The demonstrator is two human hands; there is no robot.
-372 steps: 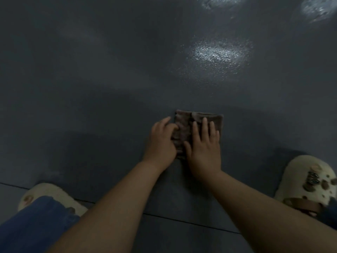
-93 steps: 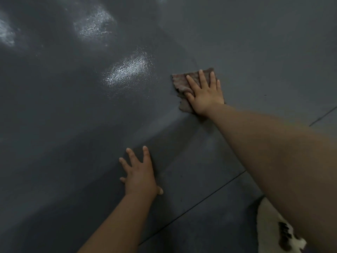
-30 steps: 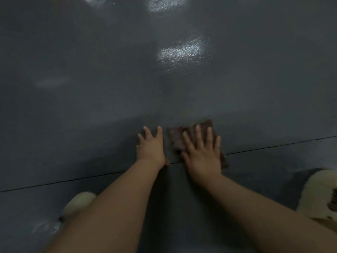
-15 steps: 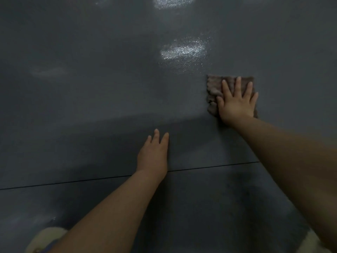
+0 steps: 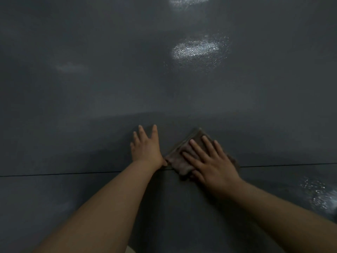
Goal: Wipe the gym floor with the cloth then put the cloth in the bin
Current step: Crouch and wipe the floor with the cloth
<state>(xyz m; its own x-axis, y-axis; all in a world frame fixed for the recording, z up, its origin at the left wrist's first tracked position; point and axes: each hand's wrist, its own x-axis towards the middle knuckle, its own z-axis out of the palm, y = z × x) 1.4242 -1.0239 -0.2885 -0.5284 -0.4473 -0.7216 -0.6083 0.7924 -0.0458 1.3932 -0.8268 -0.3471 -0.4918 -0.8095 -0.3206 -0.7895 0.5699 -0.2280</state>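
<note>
Two bare hands lie flat on the dark grey gym floor (image 5: 91, 106), both just beyond a thin dark seam (image 5: 54, 174) that runs across the floor from side to side. The right hand (image 5: 211, 161) presses down on the cloth (image 5: 179, 159) with its fingers straight and spread, palm covering most of it. The cloth is a brownish, folded piece, set at an angle to the seam; its far corner points away from the person and its near corner lies on the seam or just over it. The left hand (image 5: 145, 145) rests on the bare floor just beside the cloth, fingers straight and held fairly close together, holding nothing. Its thumb tip is at the cloth's near left edge; I cannot tell if the two touch. Both forearms reach in from the near side of the seam. Well beyond the seam, pale patches of reflected light (image 5: 196, 49) shine on the floor, and another glinting patch (image 5: 317, 194) lies on the near side of the seam, to the right.
</note>
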